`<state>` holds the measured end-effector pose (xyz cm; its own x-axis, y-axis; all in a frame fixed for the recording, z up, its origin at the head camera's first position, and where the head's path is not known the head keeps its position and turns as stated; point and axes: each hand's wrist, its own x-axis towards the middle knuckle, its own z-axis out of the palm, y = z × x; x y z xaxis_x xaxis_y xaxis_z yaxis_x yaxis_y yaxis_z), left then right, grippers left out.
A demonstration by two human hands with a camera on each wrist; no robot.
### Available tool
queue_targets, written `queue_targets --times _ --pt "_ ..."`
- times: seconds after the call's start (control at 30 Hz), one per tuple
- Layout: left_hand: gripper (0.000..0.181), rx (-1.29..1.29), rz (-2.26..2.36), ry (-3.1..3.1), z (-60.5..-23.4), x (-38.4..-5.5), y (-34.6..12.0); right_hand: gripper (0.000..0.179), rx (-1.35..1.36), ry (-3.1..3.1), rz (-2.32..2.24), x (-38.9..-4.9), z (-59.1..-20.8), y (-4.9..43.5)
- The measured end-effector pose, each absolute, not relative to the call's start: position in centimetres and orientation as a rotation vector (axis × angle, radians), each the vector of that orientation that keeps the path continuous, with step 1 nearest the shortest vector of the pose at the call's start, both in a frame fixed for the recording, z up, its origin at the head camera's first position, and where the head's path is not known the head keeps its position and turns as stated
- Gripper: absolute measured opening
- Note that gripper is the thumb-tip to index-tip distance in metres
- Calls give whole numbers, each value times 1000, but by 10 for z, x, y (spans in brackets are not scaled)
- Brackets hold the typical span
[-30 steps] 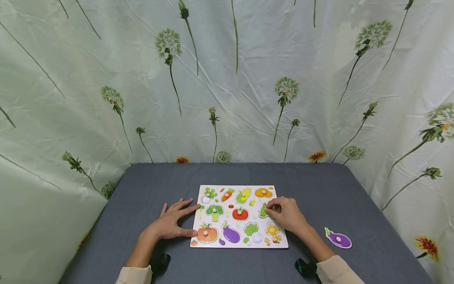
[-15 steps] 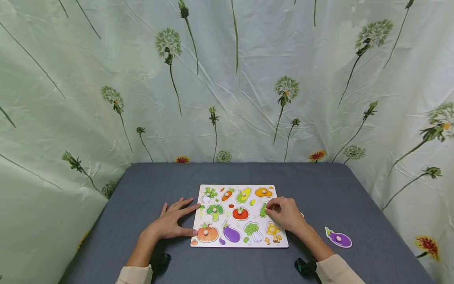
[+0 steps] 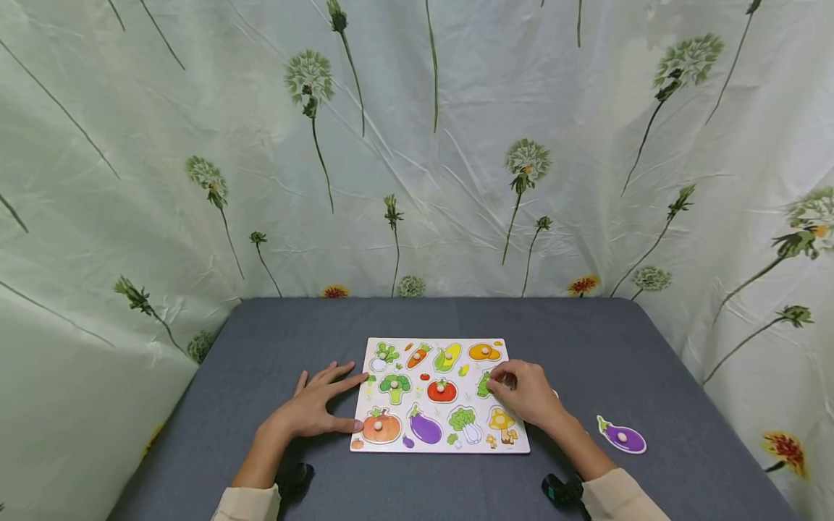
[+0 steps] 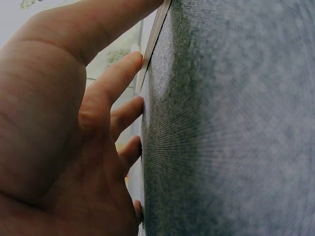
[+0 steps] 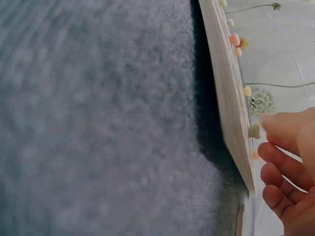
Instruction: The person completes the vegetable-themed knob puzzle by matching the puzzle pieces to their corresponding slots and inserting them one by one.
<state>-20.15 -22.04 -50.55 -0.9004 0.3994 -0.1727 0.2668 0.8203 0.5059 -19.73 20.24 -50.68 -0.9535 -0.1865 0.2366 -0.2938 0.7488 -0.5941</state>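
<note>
Board [image 3: 466, 391], wood-edged and rectangular, lies on a woven grey surface [image 3: 426, 486]; the left hand [image 3: 316, 407], fingers spread, touches its left edge; the right hand [image 3: 526, 395] pinches a green piece [image 3: 482, 387] near its right edge.

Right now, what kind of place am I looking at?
Probably an indoor corner set up for tabletop play: a flowery sheet hangs behind a dark gray table, and a vegetable puzzle board lies on top.

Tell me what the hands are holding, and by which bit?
The right hand seems to pinch the green vegetable piece by its knob. The left hand only touches the board.
</note>
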Motion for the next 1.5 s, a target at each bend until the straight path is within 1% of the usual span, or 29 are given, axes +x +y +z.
queue_targets --times 0.3,0.43,0.7,0.97,1.23,1.5 --pt "95 524 685 2740 -503 -207 -218 8 332 -2778 957 -197 -501 210" --pt "95 526 684 2740 -503 -209 -217 12 355 -2776 950 -195 -497 215" --pt "95 502 714 2724 -506 -198 -223 14 389 -2710 904 -187 -497 229" --pt "95 516 726 2727 -506 -200 -220 11 418 -2635 849 -175 -493 260" --pt "95 503 724 2715 -502 -199 -219 14 425 -2651 759 -163 -488 293" --pt "95 518 757 2719 -501 -197 -219 17 403 -2660 697 -142 -488 331"
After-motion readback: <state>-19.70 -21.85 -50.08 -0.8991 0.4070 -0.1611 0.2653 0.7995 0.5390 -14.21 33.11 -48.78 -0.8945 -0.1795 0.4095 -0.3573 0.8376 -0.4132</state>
